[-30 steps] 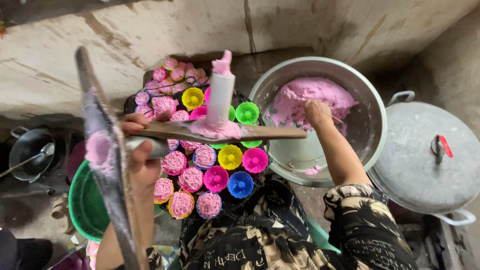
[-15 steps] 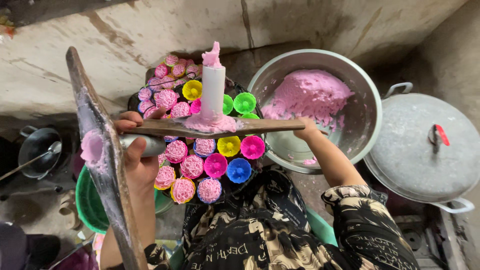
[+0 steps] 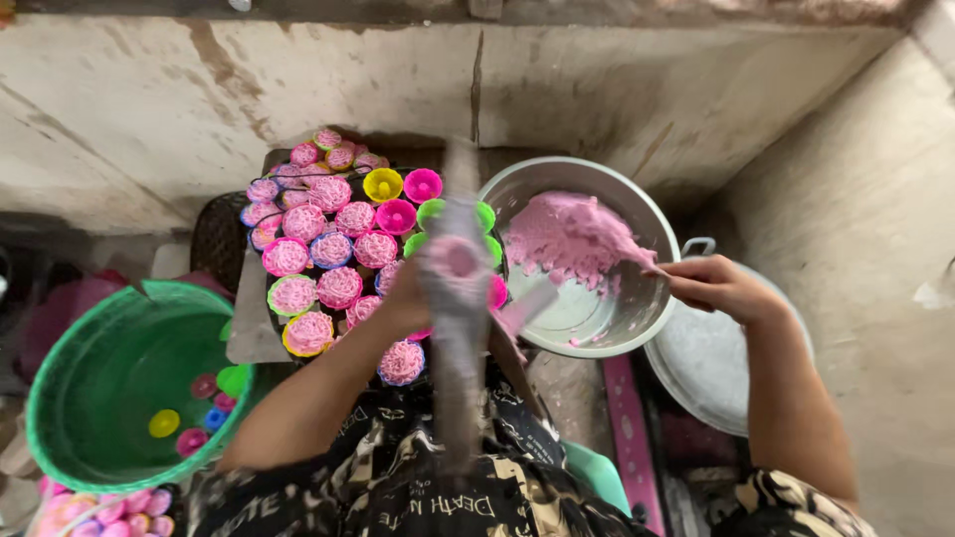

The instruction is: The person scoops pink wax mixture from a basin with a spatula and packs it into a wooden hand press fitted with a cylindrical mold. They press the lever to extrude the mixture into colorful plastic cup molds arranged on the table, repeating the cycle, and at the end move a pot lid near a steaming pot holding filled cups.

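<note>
1. Looking down from the head camera, I see my right hand (image 3: 714, 285) at about 3 o'clock, fingers clenched around something thin whose tip sinks into the pink dough (image 3: 572, 237); the tool itself is too hidden to name.
2. That dough is a soft, ragged mound, matte and lumpy, piled against the far wall of a round metal basin (image 3: 637, 318) with a smooth, shiny inside.
3. My left hand (image 3: 406, 298) sits near the centre, grasping a long grey stick-like tool (image 3: 458, 328) that stands toward the camera, blurred and smeared pink, so its exact shape is hard to make out.
4. Behind it, at 11 o'clock, a dark tray (image 3: 221, 239) carries small round plastic cups (image 3: 383, 185) in yellow, magenta and green, many filled with ruffled pink rosettes (image 3: 339, 286).
5. At 8 o'clock a green plastic bucket (image 3: 90, 398) with a chipped rim holds a few loose coloured cups.
6. A dull metal lid (image 3: 706, 368) lies under my right forearm at 4 o'clock, partly covered and half hidden.
</note>
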{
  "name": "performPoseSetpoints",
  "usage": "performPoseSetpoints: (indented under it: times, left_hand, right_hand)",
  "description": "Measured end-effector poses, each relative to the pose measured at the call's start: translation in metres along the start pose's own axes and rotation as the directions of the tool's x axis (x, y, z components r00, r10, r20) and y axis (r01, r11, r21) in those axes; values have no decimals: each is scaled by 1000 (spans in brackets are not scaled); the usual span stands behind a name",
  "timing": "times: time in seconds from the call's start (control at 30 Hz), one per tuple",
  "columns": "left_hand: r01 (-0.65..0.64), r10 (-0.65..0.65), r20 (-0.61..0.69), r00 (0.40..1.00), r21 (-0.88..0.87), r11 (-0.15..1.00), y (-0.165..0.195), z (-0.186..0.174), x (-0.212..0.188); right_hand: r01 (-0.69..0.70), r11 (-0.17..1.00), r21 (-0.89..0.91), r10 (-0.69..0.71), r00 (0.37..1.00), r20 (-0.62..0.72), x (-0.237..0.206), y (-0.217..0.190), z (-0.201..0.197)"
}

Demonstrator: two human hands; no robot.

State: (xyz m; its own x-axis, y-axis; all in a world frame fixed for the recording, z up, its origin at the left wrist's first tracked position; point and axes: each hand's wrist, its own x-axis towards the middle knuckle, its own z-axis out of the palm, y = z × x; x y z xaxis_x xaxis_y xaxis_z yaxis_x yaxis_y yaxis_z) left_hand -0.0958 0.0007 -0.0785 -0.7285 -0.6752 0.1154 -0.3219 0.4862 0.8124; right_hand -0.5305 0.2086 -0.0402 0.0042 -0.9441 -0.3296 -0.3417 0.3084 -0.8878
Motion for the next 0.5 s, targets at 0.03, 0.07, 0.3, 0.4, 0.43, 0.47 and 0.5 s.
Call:
performPoseSetpoints:
  times: [0.03,0.07,0.3,0.4,0.43,0.47,0.5]
  left_hand:
    - [-17,16,24,1000,38,999,2,16,10]
    - [-40,37,49,998,70,997,7,31,18]
    - [-249,241,77,968,134,959,61,51,37]
    - [-224,214,80,974,165,960,76,47,36]
    - [-224,217,65,974,147,963,79,47,36]
    - [-226,221,47,974,130,965,80,48,37]
    - [-227,225,29,974,114,967,79,50,38]
  right_hand:
    - [79,994,69,-85,993,82,-7,-10,-8]
    - [140,988,68,-149,977,150,-12,-19,-11]
    - [139,516,-845,-88,990,109,-43,-155,-5]
    - [-17,107,-994,-283,958,-46,-59,-212,24]
    - [1,12,-1000,-408,913,-4,-59,-222,37]
    - [-33,-76,-997,-421,907,2,-57,-225,52]
    - [-66,-163,-984,-433,901,11,-53,-224,69]
